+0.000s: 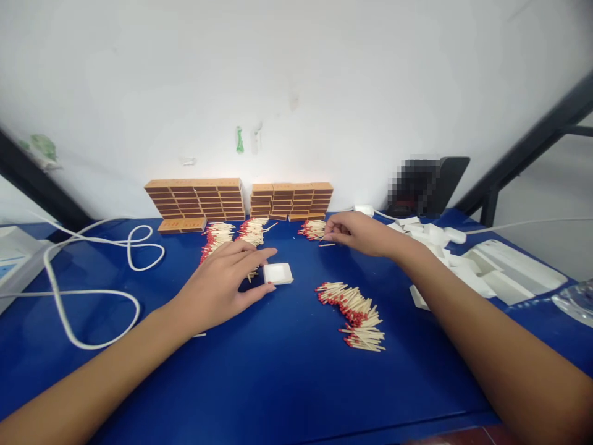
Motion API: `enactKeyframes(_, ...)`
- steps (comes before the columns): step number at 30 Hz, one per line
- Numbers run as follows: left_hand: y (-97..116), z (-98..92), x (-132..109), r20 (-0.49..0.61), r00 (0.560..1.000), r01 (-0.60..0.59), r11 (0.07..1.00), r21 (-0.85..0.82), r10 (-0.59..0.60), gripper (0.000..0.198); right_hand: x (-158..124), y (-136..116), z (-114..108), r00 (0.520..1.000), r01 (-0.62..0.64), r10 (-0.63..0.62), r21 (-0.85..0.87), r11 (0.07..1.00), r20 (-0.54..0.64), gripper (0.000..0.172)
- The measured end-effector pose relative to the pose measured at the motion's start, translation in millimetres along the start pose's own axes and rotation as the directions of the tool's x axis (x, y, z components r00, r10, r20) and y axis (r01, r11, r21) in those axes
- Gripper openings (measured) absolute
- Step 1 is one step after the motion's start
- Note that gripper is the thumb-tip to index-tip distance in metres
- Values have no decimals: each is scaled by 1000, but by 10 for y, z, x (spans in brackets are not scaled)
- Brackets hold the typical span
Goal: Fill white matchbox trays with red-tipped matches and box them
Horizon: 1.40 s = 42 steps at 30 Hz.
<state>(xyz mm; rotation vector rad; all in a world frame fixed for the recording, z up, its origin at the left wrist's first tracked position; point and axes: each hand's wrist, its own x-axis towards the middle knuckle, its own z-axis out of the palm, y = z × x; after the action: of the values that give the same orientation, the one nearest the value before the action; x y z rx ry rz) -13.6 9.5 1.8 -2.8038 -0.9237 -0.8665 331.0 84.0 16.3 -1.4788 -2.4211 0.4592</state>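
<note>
A small white matchbox tray [278, 274] sits on the blue table. My left hand [227, 284] is beside it, thumb and index finger spread around its left end, the thumb at the near corner; the hand is open. Past these fingers lie two heaps of red-tipped matches [252, 231], partly covered by the hand. My right hand [354, 232] is closed, fingertips pinched together at the edge of a smaller match pile [311, 229]; what they hold is hidden. Just below those fingertips lies a single match [327, 245]. A curved row of matches [354, 312] lies nearer me.
Stacked brown matchboxes [197, 198] line the wall, with a second stack [291, 201] beside them. White empty trays [463, 266] are heaped under and beyond my right forearm. A white cable [55, 284] loops at left. A dark, partly pixelated object [451, 182] stands at back right.
</note>
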Motion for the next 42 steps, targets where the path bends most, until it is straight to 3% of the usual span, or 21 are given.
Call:
enactKeyframes(8, -5, 6, 5, 15, 1000, 9, 1000, 4, -9, 48, 21, 26, 48, 1000, -22, 22, -11, 1000, 22, 11)
enactKeyframes(16, -18, 6, -7, 19, 1000, 9, 1000, 13, -10, 50, -51, 20, -78, 993, -19, 26, -63, 998, 114, 18)
enactKeyframes(27, -3, -4, 10, 19, 1000, 6, 1000, 10, -6, 48, -61, -99, -66, 978, -105, 114, -59, 993, 172, 15)
enactKeyframes(35, -4, 2, 0, -5, 1000, -11, 1000, 6, 11, 51, -139, -485, -23, 994, -1, -5, 54, 999, 108, 21)
enactKeyframes(42, -1, 4, 2, -1, 1000, -14, 1000, 15, 14, 52, -238, -829, 140, 984, 20, -45, 147, 989, 170, 16)
